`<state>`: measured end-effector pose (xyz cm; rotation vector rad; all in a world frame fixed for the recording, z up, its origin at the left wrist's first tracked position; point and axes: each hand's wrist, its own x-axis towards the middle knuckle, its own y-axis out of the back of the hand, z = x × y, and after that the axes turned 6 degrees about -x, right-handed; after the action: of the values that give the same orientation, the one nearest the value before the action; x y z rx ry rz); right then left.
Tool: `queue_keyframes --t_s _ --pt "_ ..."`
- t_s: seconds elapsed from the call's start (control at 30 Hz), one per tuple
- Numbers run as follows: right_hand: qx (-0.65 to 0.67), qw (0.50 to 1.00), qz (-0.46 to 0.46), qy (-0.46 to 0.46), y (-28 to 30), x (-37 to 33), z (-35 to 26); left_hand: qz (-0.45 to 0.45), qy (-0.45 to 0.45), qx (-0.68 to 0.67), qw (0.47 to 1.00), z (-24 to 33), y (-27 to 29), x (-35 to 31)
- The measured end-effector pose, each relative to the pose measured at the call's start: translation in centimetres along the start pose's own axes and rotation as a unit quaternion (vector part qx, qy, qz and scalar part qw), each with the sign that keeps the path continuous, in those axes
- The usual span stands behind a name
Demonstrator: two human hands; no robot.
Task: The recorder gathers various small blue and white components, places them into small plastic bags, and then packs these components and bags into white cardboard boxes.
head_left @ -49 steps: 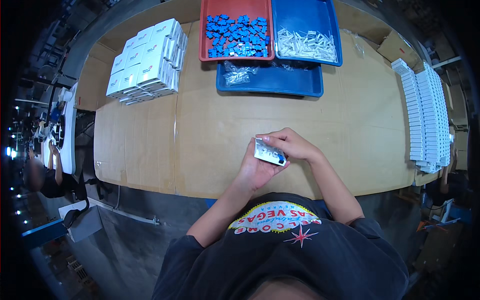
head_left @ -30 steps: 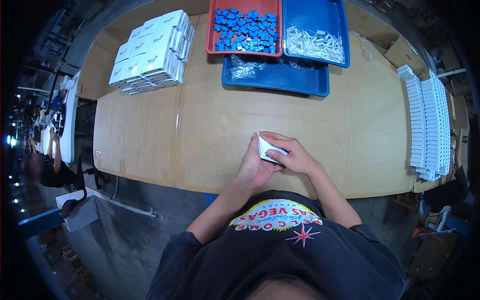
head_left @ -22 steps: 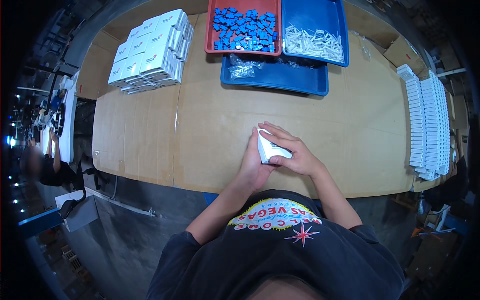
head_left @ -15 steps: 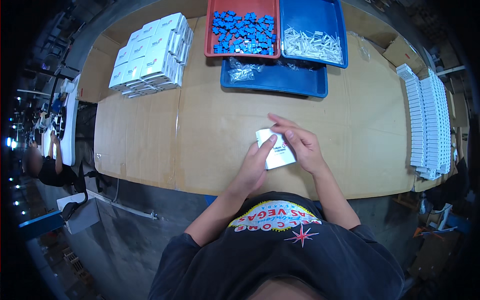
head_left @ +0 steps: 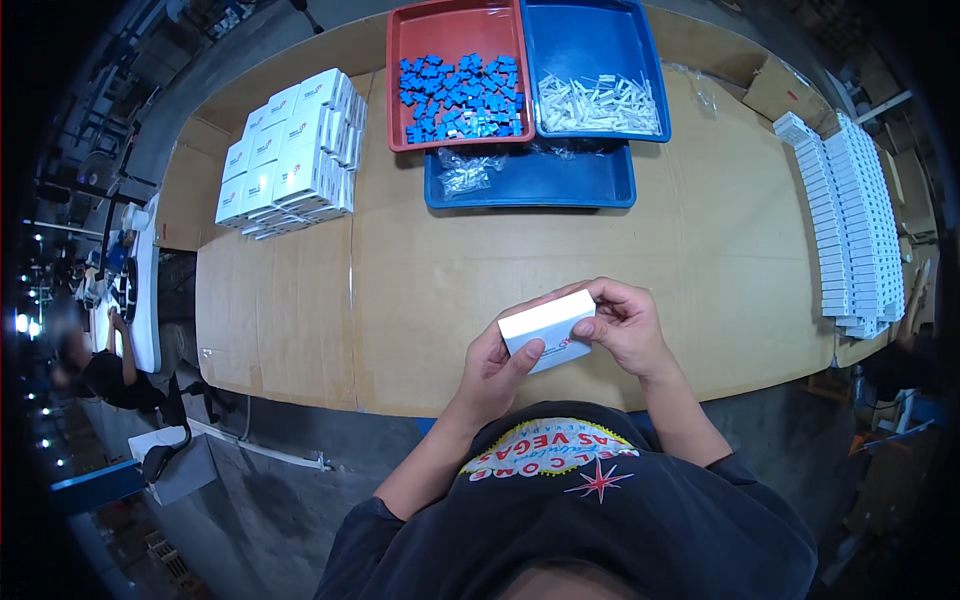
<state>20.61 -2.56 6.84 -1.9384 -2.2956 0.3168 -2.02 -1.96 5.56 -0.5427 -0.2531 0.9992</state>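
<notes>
Between my two hands is a small white box, tilted so that a blank side edge faces up and its printed face leans toward me. My left hand grips its left end, thumb on the printed face. At the other end my right hand holds the right side, with the thumb pressed near the upper corner and the fingers curled behind. The fingers behind the box are partly hidden. Both hands are over the near part of the cardboard-covered table.
Stacked white boxes stand at the far left. A red tray holds blue pieces; a blue tray holds white slender pieces. A lower blue tray has clear plastic bags. Rows of white boxes line the right edge. Another person sits far left.
The white box has turned from lying face up to tilted with its side edge up. My right hand has closed on its right end. The view has shifted slightly.
</notes>
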Motion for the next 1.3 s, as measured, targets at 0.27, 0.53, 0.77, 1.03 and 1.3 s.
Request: queue_keyframes --t_s 0.27,0.53,0.77,1.03,1.3 --pt "0.025 0.999 0.009 0.030 -1.0 0.9 0.1 0.019 -0.024 0.042 0.999 0.2 -0.7 0.8" --pt "0.008 1.000 0.012 -0.012 0.1 0.7 1.3 0.116 -0.081 0.010 0.990 -0.2 -0.8 1.9" --pt "-0.060 0.989 0.113 0.069 -0.3 1.4 -0.9 0.076 -0.132 0.169 0.974 1.2 0.5 2.8" --pt "-0.052 0.996 0.025 0.068 -0.7 1.2 -0.2 -0.003 -0.091 0.145 0.985 1.7 -0.1 2.9" --pt "-0.034 0.995 -0.026 0.094 -0.6 1.3 -0.9 -0.011 -0.115 0.116 0.986 2.7 -0.1 2.4"
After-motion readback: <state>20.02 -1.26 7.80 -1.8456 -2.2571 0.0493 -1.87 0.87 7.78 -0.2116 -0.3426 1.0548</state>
